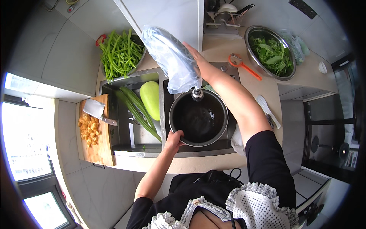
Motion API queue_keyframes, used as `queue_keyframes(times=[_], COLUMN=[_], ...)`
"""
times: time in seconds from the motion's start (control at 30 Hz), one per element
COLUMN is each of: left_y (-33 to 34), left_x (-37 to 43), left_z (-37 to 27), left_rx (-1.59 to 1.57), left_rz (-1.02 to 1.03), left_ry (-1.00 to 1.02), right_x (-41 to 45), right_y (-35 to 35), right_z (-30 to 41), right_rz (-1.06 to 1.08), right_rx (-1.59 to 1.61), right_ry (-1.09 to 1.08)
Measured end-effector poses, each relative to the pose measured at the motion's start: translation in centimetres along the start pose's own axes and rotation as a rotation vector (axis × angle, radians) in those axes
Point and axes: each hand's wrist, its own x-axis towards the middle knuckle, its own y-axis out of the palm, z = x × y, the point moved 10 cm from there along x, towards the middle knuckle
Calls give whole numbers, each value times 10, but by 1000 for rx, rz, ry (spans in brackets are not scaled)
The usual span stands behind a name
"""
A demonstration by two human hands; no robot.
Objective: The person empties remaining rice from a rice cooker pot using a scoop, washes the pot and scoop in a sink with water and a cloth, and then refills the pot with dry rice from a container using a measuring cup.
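My left hand [175, 139] grips the near-left rim of a dark round pot [180, 140] in the right sink basin. Light glints off the wet-looking inside of the pot. Over it hangs the metal spout [197, 94] of a faucet, its upper part hidden by a clear plastic bag [174, 60]. My right arm reaches across the pot's right side. The right hand [194, 54] is raised against the bag's far right edge, fingers extended and partly hidden behind the plastic, so its hold is unclear.
Long green gourds [140, 111] and a pale green gourd [150, 100] lie in the left basin. A cleaver [95, 108] and golden-brown food pieces [89, 128] rest on a wooden board [105, 143]. Around are cut green stems [121, 54], a steel bowl [248, 63] of leaves and an orange peeler [247, 68].
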Motion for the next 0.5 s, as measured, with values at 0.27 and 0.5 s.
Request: queue_keyframes(times=[0.27, 0.5], left_y=[7, 0], left_x=[2, 29], left_z=[-12, -18], left_rx=[-33, 116], left_rz=[-43, -95], left_ry=[112, 247], right_x=[-25, -121], right_y=[-2, -52], right_z=[-26, -9], right_rz=[254, 256], right_rx=[-672, -347], right_ry=[282, 399])
